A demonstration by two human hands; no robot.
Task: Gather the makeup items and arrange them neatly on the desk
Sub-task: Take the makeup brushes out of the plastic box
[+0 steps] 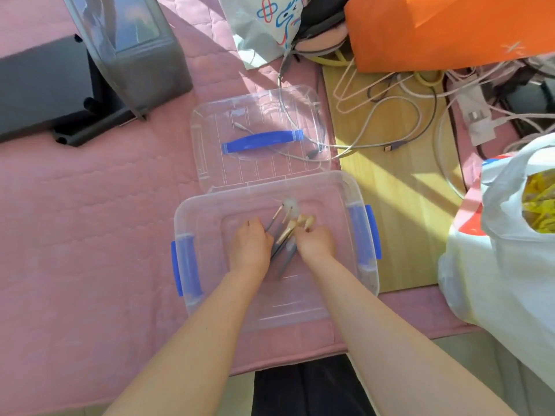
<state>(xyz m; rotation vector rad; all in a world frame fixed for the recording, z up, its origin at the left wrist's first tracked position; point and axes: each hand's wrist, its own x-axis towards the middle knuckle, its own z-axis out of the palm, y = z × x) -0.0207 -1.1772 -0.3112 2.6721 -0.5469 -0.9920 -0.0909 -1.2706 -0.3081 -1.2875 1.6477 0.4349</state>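
Observation:
A clear plastic storage box (357, 187) with blue side latches sits on the pink quilted surface in front of me. Inside it lies a bundle of makeup brushes (285, 232) with grey and gold handles and pale bristle tips. My left hand (250, 249) reaches into the box with fingers curled round the brush handles on their left side. My right hand (315, 243) is also in the box, its fingers curled over the brushes near the bristle ends. The lower parts of the handles are hidden between my hands.
The box's clear lid (210, 127) with a blue handle lies just behind the box. A grey case (141, 61) stands at the back left. A wooden board (399, 199) with tangled cables, an orange bag (450, 28) and a white plastic bag (498, 259) crowd the right.

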